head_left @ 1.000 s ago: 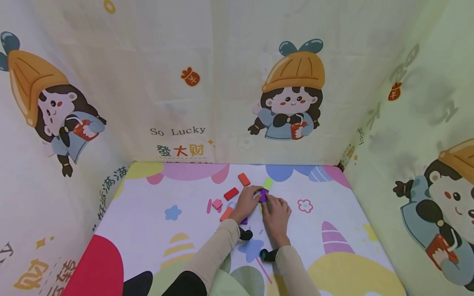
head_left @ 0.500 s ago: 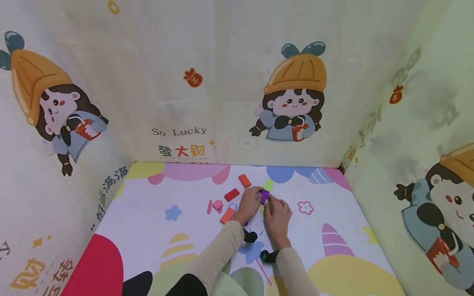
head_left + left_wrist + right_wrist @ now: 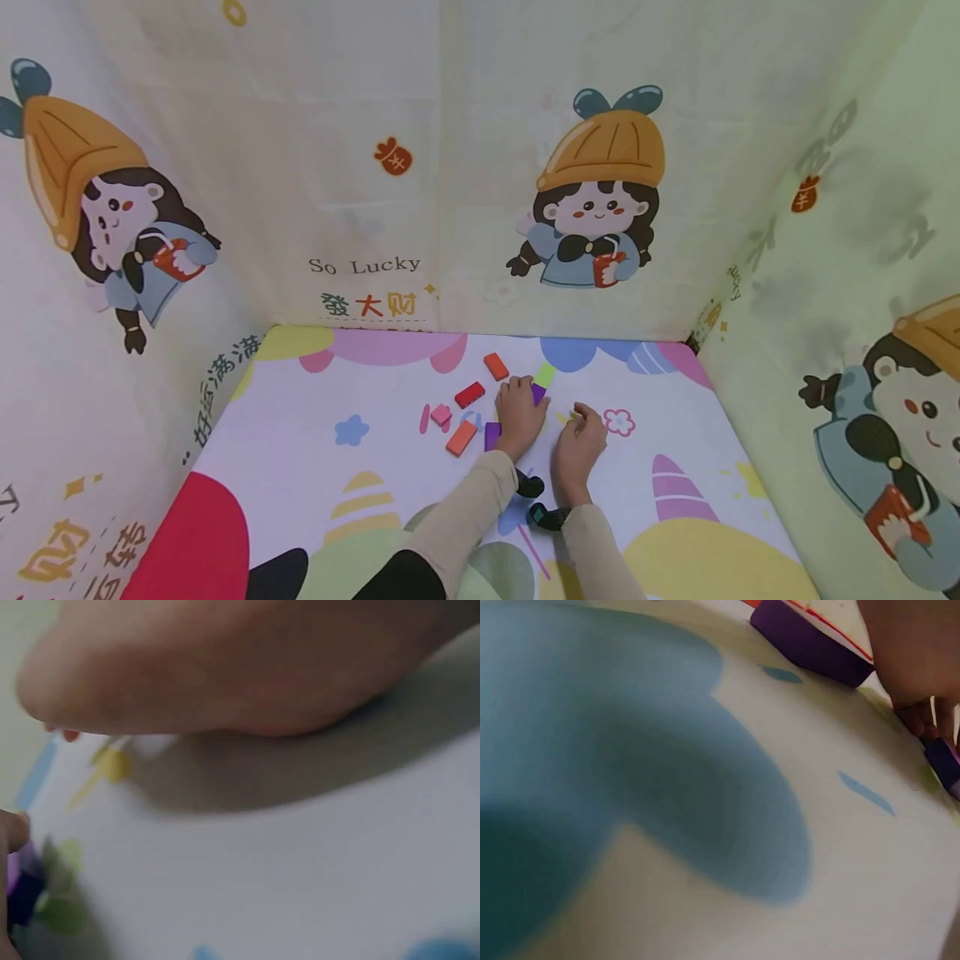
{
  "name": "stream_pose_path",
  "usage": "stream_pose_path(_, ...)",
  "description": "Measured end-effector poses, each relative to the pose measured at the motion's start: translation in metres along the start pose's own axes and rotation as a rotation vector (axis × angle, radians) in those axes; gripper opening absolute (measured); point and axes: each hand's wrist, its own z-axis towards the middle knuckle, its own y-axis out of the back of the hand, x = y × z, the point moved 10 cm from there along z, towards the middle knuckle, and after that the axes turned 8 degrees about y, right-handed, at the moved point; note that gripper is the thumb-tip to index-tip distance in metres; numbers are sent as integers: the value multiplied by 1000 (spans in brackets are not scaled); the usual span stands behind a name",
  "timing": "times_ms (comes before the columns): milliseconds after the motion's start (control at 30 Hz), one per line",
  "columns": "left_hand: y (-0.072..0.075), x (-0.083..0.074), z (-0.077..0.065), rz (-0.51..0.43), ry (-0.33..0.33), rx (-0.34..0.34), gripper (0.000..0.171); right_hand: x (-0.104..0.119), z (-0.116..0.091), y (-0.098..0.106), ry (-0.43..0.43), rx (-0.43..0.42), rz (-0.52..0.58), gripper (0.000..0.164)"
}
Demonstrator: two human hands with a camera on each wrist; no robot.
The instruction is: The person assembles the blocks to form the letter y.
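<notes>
Left hand (image 3: 521, 417): fingers curled, pinching one purple block (image 3: 538, 395) just on the near side of a lime-green block (image 3: 546, 374). Right hand (image 3: 581, 440): apart, rightward, fingers loosely bent, holding nothing.

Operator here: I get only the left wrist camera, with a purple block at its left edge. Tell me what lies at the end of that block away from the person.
Observer: A light green block; in the head view it appears to meet the far end of your purple block.

Operator: Now report any other purple block.

Observer: There is a second purple block, just to the left of the left hand, near its wrist.

Operator: Then name what lies next to that one, farther left.

Observer: An orange block, set at a slant, with a gap between it and the second purple block.
</notes>
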Motion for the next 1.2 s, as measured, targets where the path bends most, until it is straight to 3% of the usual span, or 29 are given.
stream_pose_path(167, -6, 2, -4, 8, 24, -49, 51, -3, 0, -1, -51, 39, 65, 32)
stream_pose_path(400, -12, 7, -2, 68, 10, -80, 47, -1, 9, -12, -2, 136, 74, 32)
stream_pose_path(533, -12, 6, -2, 30, -7, -90, 45, -4, 22, -22, -1, 249, 70, 33)
stream_pose_path(767, -16, 9, 1, -20, 33, -41, 47, -7, 44, -45, -21, 506, 76, 42)
stream_pose_path(900, -14, 10, 1, -56, 39, -50, 47, -6, 55, -58, 1, 597, 54, 45)
stream_pose_path(1200, -10, 8, -1, -56, 9, -74, 45, -11, 65, -72, 35, 666, -56, 50)
